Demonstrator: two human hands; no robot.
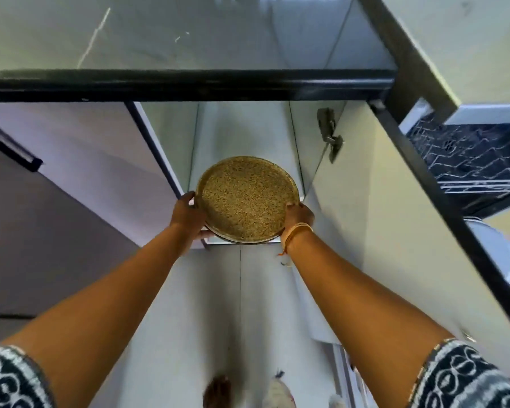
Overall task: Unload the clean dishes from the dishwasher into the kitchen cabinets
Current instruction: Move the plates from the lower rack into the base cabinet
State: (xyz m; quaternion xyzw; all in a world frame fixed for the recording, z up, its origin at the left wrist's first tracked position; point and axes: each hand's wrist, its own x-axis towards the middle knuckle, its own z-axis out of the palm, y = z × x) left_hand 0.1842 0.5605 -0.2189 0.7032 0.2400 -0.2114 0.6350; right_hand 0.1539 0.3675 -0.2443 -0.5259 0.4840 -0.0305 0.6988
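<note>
Nearest to us our two patterned black-and-white sleeves (11, 378) frame the bottom corners, and a foot (218, 391) shows on the pale floor (171, 334) between them; from there both bare forearms reach forward and down toward an open lower cabinet (248, 136); our left hand (187, 214) grasps the left edge of a round golden plate (246, 198) with a speckled, glittery face, its fingers (189, 197) curled over the rim; our right hand (298, 214), with a thread bracelet (296, 231) at the wrist, clasps the right edge, thumb on the rim and the other fingers hidden beneath; the plate is held roughly level between the two hands at the mouth of the cabinet, over the front edge of its bottom shelf; whether it touches the shelf we cannot tell; to the right the cabinet door (380, 231) stands swung open, a metal hinge (330, 134) showing at its inner edge; to the left is a closed lilac door with a black handle (11, 145); above the opening runs the black edge of the surface (189, 83), whose pale glossy top stretches away beyond; at far right the dark dishwasher rack (468, 160) is partly visible.
</note>
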